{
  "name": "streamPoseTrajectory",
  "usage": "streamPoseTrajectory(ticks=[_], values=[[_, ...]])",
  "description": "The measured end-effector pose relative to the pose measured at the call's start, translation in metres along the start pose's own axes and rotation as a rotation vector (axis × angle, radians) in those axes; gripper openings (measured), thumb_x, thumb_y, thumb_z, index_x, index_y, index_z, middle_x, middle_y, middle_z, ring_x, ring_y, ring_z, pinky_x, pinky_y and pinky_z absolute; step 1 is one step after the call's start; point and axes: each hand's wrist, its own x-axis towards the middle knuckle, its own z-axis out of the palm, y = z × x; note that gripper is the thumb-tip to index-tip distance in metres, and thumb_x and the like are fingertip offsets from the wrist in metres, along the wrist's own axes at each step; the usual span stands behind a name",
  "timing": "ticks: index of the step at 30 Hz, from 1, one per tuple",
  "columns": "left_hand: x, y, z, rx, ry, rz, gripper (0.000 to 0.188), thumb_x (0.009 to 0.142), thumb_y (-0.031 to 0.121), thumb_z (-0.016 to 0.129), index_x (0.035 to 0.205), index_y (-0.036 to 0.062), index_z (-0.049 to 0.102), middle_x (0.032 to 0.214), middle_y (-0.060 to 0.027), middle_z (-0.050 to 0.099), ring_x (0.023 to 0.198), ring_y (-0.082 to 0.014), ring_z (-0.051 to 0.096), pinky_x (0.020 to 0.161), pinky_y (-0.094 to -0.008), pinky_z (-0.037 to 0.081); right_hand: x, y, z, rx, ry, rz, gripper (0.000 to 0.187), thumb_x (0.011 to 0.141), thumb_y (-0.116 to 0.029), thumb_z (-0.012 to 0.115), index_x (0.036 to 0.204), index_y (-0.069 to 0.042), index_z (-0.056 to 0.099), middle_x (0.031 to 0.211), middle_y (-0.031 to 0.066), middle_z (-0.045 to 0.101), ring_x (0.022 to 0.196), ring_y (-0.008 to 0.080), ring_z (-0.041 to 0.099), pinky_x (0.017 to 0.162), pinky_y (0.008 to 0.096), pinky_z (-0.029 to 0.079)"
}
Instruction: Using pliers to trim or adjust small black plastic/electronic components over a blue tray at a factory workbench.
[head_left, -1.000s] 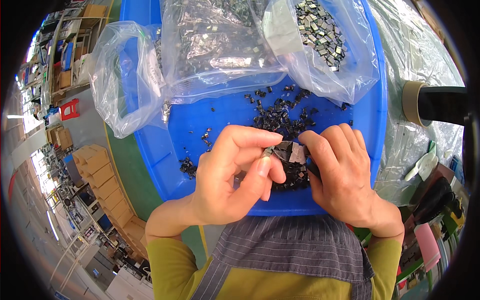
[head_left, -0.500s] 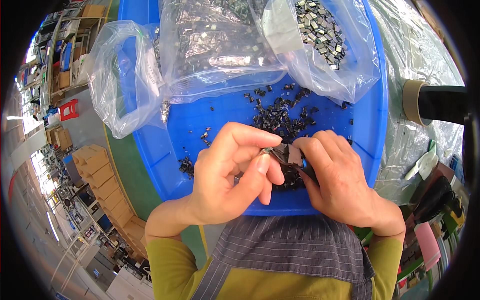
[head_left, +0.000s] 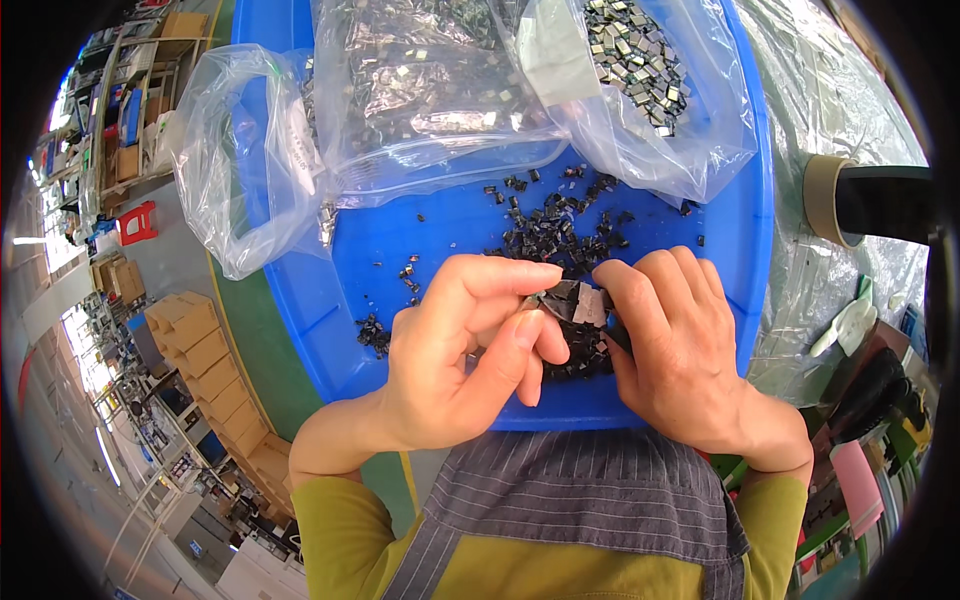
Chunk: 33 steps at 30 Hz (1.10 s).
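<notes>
Over the near part of the blue tub [head_left: 400,235], my left hand [head_left: 455,345] pinches a small dark part [head_left: 562,297] between thumb and index finger. It has a flat, grey-brown face at its right end. My right hand [head_left: 682,345] is closed beside that end, its fingers curled round a narrow black object [head_left: 619,335] mostly hidden by them; its kind cannot be told. Below and beyond both hands lies a heap of small black pieces [head_left: 560,230]. A smaller cluster of dark bits [head_left: 373,335] rests left of my left hand.
Clear plastic bags [head_left: 440,110] of small shiny parts fill the tub's far side. An open bag [head_left: 250,170] hangs over its left rim. On the right are a tape roll [head_left: 826,202], a black bar and a white scoop-like item [head_left: 846,322]. Cardboard boxes [head_left: 215,355] stand at left.
My right hand has shifted slightly right, away from the pinched part, and more of the part's flat end shows. My left hand keeps nearly the same place and grip.
</notes>
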Motion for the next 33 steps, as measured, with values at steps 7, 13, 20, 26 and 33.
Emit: streamPoseTrajectory(ticks=[7, 13, 20, 26, 33], values=[[-0.0005, -0.0009, 0.0001, -0.006, -0.018, 0.035, 0.026, 0.096, 0.007, 0.041, 0.12, -0.0025, 0.036, 0.08, -0.0171, 0.065, 0.054, -0.0119, 0.06, 0.046, -0.0184, 0.041, -0.0022, -0.0023, -0.0019, 0.108, -0.069, 0.016, 0.051, 0.056, 0.006, 0.066, 0.104, -0.003, 0.051, 0.083, 0.0118, 0.048, 0.074, 0.0312, 0.049, 0.064, 0.0397, 0.039], [-0.0005, 0.0022, 0.0009, -0.17, 0.016, -0.079, 0.023, 0.096, 0.007, 0.039, 0.117, -0.0031, 0.039, 0.075, -0.0149, 0.063, 0.048, -0.0116, 0.057, 0.041, -0.0187, 0.038, 0.0004, -0.0045, -0.0008, 0.326, -0.134, 0.064, 0.031, 0.068, 0.003, 0.061, 0.096, -0.003, 0.049, 0.08, 0.012, 0.048, 0.074, 0.0314, 0.052, 0.065, 0.0403, 0.042], [0.004, 0.0024, -0.0017, -0.249, 0.002, -0.095, 0.024, 0.097, 0.011, 0.038, 0.116, -0.004, 0.04, 0.07, -0.0142, 0.063, 0.043, -0.0119, 0.056, 0.038, -0.0188, 0.035, 0.0016, -0.003, -0.0027, 0.4, -0.18, 0.119, 0.035, 0.072, -0.003, 0.065, 0.103, -0.003, 0.05, 0.086, 0.013, 0.052, 0.08, 0.0334, 0.054, 0.068, 0.0419, 0.043], [0.0037, 0.0039, -0.0015, -0.267, 0.008, -0.12, 0.026, 0.098, 0.013, 0.039, 0.117, -0.0038, 0.039, 0.07, -0.0147, 0.063, 0.042, -0.0117, 0.055, 0.037, -0.0186, 0.035, 0.0017, -0.0001, -0.0012, 0.275, -0.125, 0.061, 0.045, 0.067, -0.001, 0.068, 0.108, -0.003, 0.051, 0.088, 0.0106, 0.05, 0.082, 0.03, 0.051, 0.071, 0.0394, 0.041], [0.0021, 0.0038, -0.0017, -0.136, -0.007, -0.081, 0.027, 0.097, 0.011, 0.04, 0.12, -0.0039, 0.037, 0.076, -0.0154, 0.064, 0.048, -0.0112, 0.057, 0.041, -0.0185, 0.037, 0.0036, -0.0016, -0.0034, 0.108, -0.039, 0.027, 0.052, 0.06, 0.003, 0.069, 0.108, -0.004, 0.052, 0.089, 0.0115, 0.052, 0.079, 0.0311, 0.051, 0.069, 0.0393, 0.04]])
